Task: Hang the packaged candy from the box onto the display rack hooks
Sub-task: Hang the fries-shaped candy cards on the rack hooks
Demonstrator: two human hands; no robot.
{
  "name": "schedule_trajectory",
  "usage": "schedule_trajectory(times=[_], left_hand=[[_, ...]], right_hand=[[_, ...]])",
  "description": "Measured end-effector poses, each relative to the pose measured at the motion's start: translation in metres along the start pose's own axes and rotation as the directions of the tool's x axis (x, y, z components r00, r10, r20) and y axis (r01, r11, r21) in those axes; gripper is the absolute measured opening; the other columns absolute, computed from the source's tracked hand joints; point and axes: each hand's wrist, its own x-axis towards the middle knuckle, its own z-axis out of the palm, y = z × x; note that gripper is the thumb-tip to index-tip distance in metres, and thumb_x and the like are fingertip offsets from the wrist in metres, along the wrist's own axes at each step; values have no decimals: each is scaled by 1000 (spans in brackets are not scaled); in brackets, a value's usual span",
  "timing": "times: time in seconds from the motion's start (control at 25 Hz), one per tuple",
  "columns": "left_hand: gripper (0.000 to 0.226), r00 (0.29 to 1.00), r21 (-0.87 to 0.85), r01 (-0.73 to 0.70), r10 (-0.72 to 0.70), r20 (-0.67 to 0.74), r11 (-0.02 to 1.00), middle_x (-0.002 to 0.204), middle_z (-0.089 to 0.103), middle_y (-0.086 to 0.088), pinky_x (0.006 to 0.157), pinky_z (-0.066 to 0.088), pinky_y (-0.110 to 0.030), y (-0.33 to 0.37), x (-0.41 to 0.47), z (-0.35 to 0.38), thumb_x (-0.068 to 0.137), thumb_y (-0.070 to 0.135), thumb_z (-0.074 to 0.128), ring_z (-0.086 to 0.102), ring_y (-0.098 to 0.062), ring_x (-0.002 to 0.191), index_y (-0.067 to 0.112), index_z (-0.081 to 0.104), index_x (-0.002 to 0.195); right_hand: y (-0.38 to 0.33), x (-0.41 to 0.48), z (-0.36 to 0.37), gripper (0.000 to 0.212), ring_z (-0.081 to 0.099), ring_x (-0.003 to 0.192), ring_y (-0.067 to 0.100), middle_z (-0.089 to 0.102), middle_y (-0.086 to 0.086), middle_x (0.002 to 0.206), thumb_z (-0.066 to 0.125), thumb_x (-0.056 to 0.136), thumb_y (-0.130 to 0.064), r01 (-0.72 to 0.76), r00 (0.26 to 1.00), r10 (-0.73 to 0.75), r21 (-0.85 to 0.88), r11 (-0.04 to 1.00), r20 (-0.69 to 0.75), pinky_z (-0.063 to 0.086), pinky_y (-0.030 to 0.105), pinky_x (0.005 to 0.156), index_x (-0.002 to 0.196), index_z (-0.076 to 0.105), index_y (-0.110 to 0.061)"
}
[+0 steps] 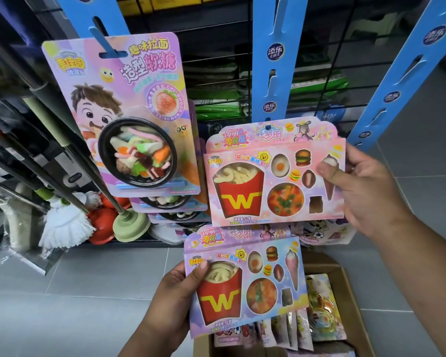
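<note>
Here we go: our right hand (366,191) pinches the pink cardboard candy pack with the red fries carton (276,173) at its right edge. The thumb lies flat over the ice-cream-cone sweet on the front, and the fingers are tucked behind. The pack sits nearly level, out to the left of the palm, with its top edge overlapping the lower end of the middle blue plastic hanging strip (277,60).

Lower down, our left hand (175,300) grips a second, matching fries pack (245,284) by its left edge, thumb at the top of the fries. That pack reaches rightward from the hand, above the open brown cardboard box (350,305), where more packets stand.

On the left blue strip (98,19) a purple noodle-bowl candy card (129,117) already hangs, with others below it.
</note>
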Motion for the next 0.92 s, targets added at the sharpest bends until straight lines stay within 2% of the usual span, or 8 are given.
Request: schedule_trajectory(times=[0.28,0.48,0.6,0.68,0.8,0.88,0.92], left_hand=[[37,1000,24,13,-13,-5,1000,106,74,-27,73,61,-54,-1,4,1,79,24,64,74,-42,86,4,69,109],[39,999,37,46,-46,-6,998,108,73,-28,80,59,-58,-8,-1,-6,79,22,66,72,-47,93,3,70,113],[38,998,58,63,-65,17,996,108,73,-28,84,57,-61,-10,-4,-8,79,21,72,72,-47,93,3,71,112],[35,997,54,48,-51,54,997,108,73,-28,79,60,-57,-7,-6,-7,79,19,78,73,-45,91,4,72,109],[54,992,36,-7,3,127,999,110,73,-27,77,61,-55,3,-5,1,64,36,90,73,-42,93,6,75,107],[70,979,1,-48,47,200,999,111,72,-27,75,62,-51,12,-2,10,47,42,97,74,-39,92,8,77,103],[71,973,-19,-65,68,220,998,111,72,-27,73,62,-49,18,0,15,43,42,98,74,-38,91,8,77,102]], right_hand=[[13,2,-2,34,76,88,20,78,-5,100,63,93,-8,-22,999,21,-48,999,-28,63,43,66,118,67,-30],[29,2,0,32,74,95,16,77,-9,103,67,91,-11,6,997,-16,-131,991,-77,59,49,84,115,68,-32],[33,-3,0,32,73,97,9,76,-12,103,66,92,-11,31,993,-48,-153,988,-106,57,40,88,114,67,-34],[34,-10,-2,33,70,102,4,73,-13,110,67,92,-16,49,986,-81,-207,977,-149,56,34,88,119,63,-36],[39,-26,-13,43,63,113,7,65,-10,124,67,93,-24,28,966,-93,-259,965,-243,52,33,95,134,57,-32],[42,-45,-20,29,67,107,9,70,-9,117,66,93,-30,0,969,-57,-230,973,-240,55,33,89,121,65,-38],[40,-55,-21,21,70,101,9,73,-8,111,66,91,-35,-25,973,-22,-200,979,-228,57,32,82,112,69,-38]])
